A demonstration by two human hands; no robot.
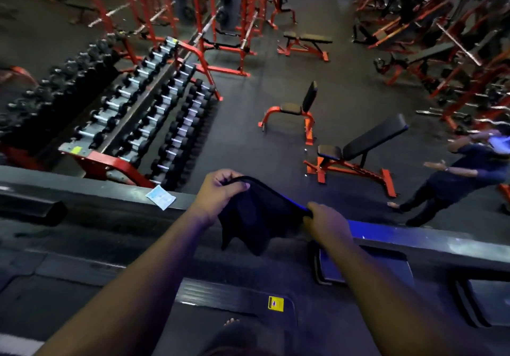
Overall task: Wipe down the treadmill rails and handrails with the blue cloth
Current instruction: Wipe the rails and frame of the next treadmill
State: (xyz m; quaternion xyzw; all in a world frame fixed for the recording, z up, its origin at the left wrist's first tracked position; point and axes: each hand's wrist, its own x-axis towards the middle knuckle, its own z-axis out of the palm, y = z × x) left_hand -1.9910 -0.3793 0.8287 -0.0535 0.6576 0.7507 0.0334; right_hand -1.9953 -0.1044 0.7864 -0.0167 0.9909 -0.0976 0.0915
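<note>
The person [466, 173] at three o'clock is cut off by the frame edge; racks [441, 24] at one o'clock appear blurred, detail indistinct.

A: What kind of place is shown?

B: A commercial gym, seen from a raised level above the weights floor.

A: On what evidence?

B: A long red-framed rack of black dumbbells with chrome handles [143, 101]; red steel squat racks holding silver barbells [209, 24]; three red-framed benches with black padding, one flat [306, 43], one upright-backed [298, 109], one inclined [358, 151]; dark speckled rubber flooring [248, 123]; and a person in dark clothing [452, 181] standing on that floor.
</note>
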